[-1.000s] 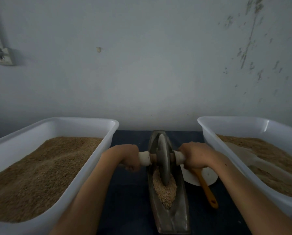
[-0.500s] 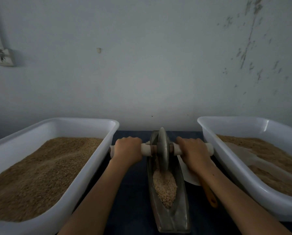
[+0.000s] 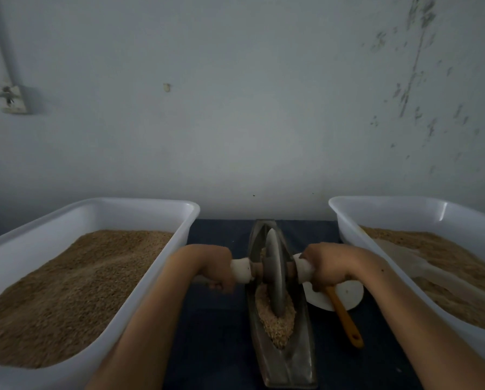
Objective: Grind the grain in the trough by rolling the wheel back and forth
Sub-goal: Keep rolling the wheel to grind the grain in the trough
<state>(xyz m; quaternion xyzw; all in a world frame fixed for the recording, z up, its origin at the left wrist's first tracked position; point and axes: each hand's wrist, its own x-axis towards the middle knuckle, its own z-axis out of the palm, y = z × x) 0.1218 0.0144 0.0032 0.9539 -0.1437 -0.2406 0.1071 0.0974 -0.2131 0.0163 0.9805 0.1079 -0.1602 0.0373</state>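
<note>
A long narrow metal trough point(image 3: 297, 367) lies lengthwise on the dark table between two tubs. Pale crushed grain point(image 3: 277, 323) fills its middle. A grey metal wheel point(image 3: 275, 274) stands on edge in the trough, its lower rim in the grain. A white-capped axle runs through the wheel. My left hand point(image 3: 214, 267) grips the left end of the axle and my right hand point(image 3: 327, 267) grips the right end, fingers curled under.
A white tub point(image 3: 140, 285) heaped with brown grain stands on the left. A second white tub point(image 3: 345, 220) with grain stands on the right. A white dish point(image 3: 348, 294) with an orange-handled tool point(image 3: 346, 322) lies right of the trough. The wall rises just behind.
The wheel rolled to the far end of the trough half a second ago and has come back toward me into the grain, both hands drawn back with the axle.
</note>
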